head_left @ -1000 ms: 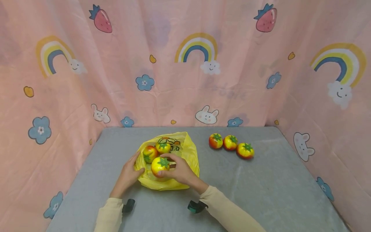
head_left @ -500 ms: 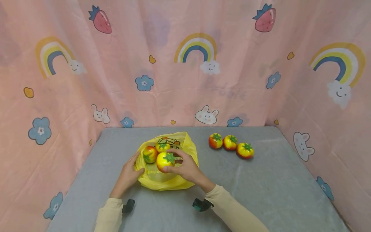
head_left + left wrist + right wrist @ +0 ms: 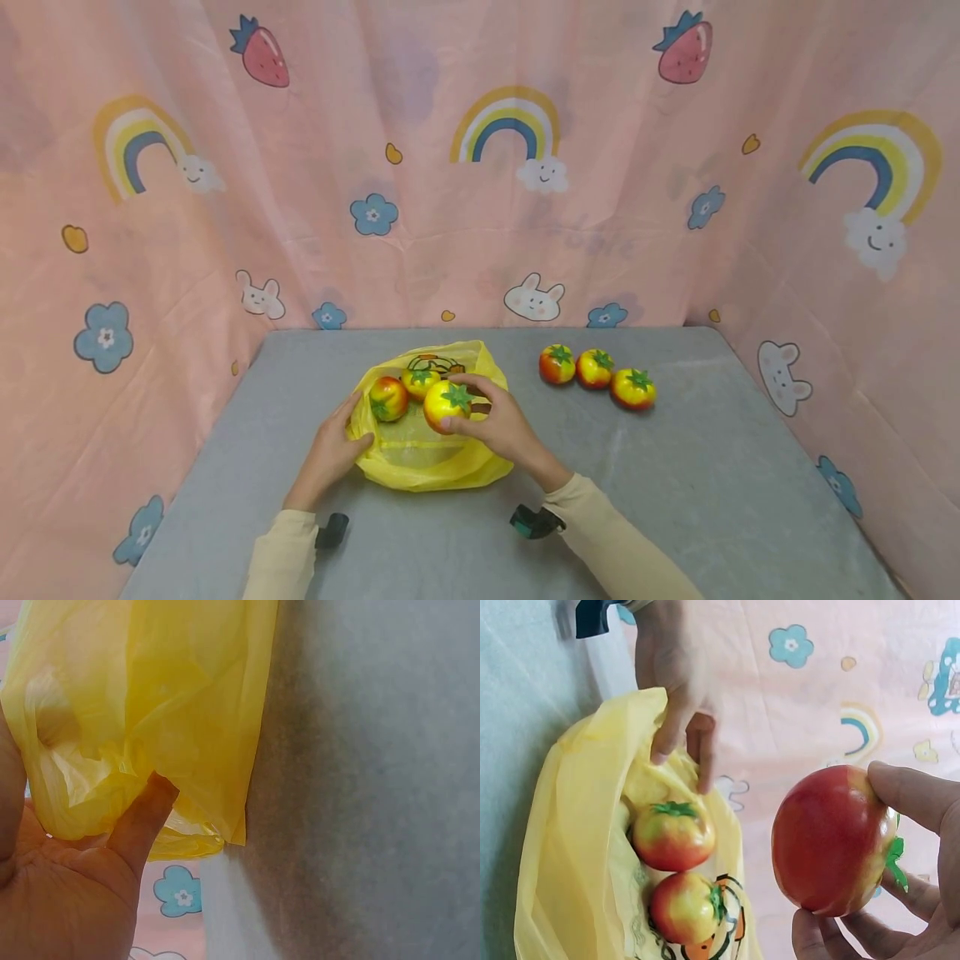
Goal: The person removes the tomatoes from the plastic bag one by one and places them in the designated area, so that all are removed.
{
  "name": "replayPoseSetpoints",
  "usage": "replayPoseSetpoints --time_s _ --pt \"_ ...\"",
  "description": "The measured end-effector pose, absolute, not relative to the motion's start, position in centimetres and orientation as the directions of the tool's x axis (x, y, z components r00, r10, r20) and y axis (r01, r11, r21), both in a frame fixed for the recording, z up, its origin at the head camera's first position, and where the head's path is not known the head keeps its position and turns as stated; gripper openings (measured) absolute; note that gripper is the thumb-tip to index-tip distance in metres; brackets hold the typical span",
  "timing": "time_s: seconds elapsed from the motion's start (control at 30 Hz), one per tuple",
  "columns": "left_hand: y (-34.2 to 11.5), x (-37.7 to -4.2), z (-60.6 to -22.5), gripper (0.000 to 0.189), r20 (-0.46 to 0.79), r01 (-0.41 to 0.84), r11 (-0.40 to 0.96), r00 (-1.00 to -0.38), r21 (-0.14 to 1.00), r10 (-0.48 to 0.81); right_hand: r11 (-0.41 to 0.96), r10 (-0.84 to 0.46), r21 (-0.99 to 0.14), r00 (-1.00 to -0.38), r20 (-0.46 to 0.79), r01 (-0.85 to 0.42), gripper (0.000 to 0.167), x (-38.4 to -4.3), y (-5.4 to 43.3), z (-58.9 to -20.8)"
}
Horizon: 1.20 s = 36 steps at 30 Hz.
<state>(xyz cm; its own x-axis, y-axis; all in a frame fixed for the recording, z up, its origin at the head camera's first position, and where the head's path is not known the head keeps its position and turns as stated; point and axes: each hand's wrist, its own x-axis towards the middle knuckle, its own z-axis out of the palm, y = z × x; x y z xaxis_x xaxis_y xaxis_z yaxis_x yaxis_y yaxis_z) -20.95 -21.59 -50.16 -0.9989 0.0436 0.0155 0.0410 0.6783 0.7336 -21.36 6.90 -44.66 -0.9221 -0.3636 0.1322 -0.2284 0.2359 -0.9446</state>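
My right hand [image 3: 498,421] pinches a red-and-yellow tomato [image 3: 447,407] with a green leafy top, between thumb and fingers. It is up over the open yellow plastic bag [image 3: 420,475]; in the right wrist view the held tomato [image 3: 829,844] shows its red underside, apart from the bag. My left hand [image 3: 333,446] grips the bag's left rim, its thumb [image 3: 146,821] on one side of the film in the left wrist view. Inside the bag lie two more tomatoes, one redder [image 3: 389,399] and one yellower [image 3: 421,382], side by side on the printed film.
Three similar tomatoes stand in a row at the back right of the grey table: left [image 3: 557,365], middle [image 3: 595,369] and right [image 3: 633,390]. A pink patterned curtain [image 3: 480,250] rises behind the table and along both sides. Each wrist wears a dark camera mount.
My right hand has moved to the right and slightly away from me, carrying the tomato from low in the bag's mouth toward its right side. The left hand stays at the rim.
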Motion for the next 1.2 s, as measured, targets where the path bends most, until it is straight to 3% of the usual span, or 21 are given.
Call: replayPoseSetpoints --time_s 0.4,1.2 --pt "-21.5 -20.8 -50.0 0.078 0.016 0.042 0.677 -0.999 0.735 0.045 0.269 -0.28 -0.938 -0.949 0.142 -0.22 0.061 -22.0 8.5 -45.0" --pt "-21.5 -20.7 -49.9 0.077 0.039 0.057 0.678 -0.998 0.733 0.043 0.295 -0.044 -0.953 -0.997 0.061 -0.072 0.06 -24.4 11.1 -46.8"
